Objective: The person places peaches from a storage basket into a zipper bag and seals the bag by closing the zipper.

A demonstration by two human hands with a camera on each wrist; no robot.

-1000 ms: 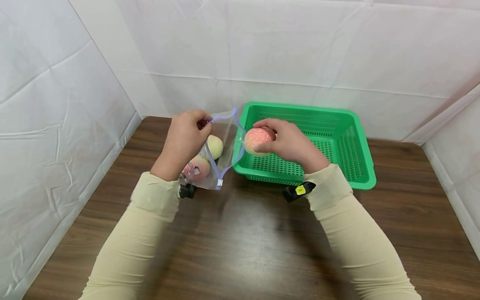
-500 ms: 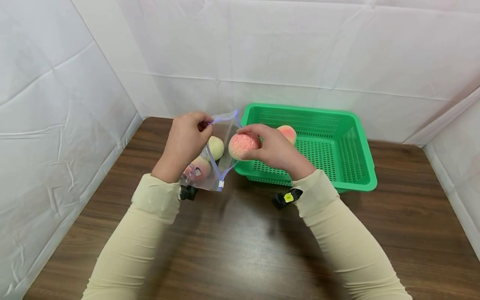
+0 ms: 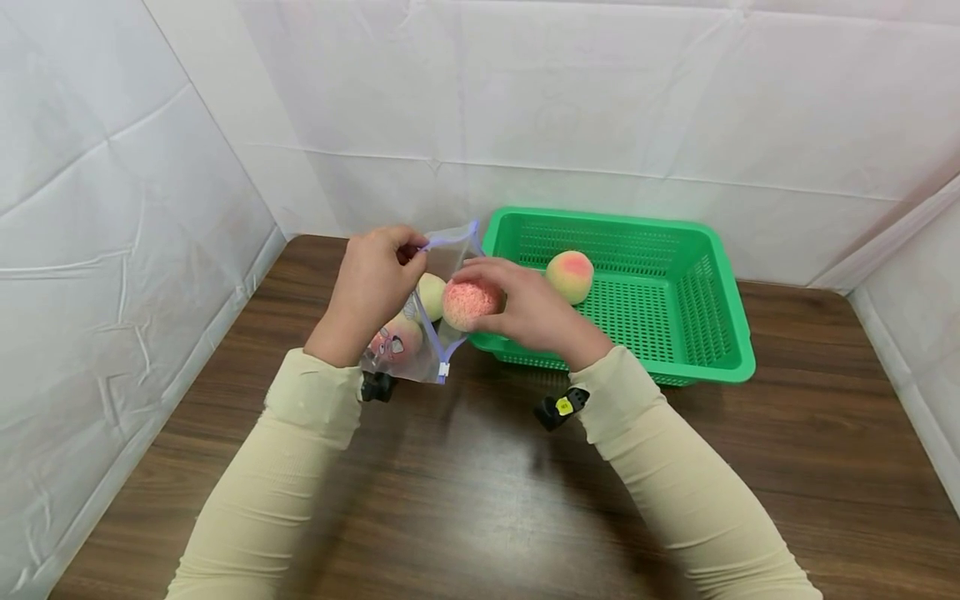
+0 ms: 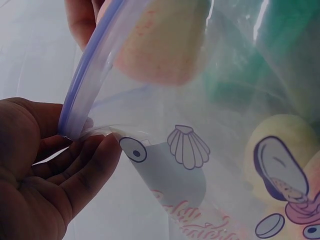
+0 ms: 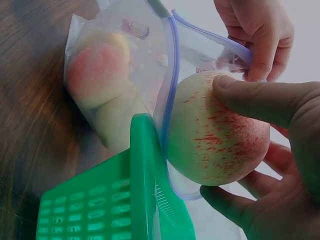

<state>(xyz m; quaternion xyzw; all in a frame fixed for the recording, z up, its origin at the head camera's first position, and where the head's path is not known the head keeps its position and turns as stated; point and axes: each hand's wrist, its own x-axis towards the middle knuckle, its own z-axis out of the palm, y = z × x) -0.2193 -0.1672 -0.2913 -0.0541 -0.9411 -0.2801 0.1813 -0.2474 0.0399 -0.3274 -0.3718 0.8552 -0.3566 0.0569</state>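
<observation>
My left hand (image 3: pixel 377 279) pinches the purple-edged rim of a clear zip bag (image 4: pixel 185 115) between thumb and fingers, keeping its mouth spread. Inside the bag lie a pale yellow peach (image 3: pixel 431 295) and a pinkish one with printed drawings over it. My right hand (image 3: pixel 517 304) grips a red-streaked peach (image 5: pixel 217 130), thumb on top and fingers beneath. That peach sits at the bag's mouth, partly within the rim in the right wrist view. Another peach (image 3: pixel 571 277), yellow with a red blush, rests in the green basket (image 3: pixel 697 372) just behind my right hand.
The green basket stands on the dark wooden table (image 3: pixel 480 500), its left end close beside the bag. White sheeting (image 3: pixel 585 100) hangs behind the table and along both sides. A white slider (image 3: pixel 444 368) sits at the bag rim's near end.
My right hand has carried the red-streaked peach leftward from over the basket to the bag's mouth. The peach in the basket has come into view. My left hand stays nearly still.
</observation>
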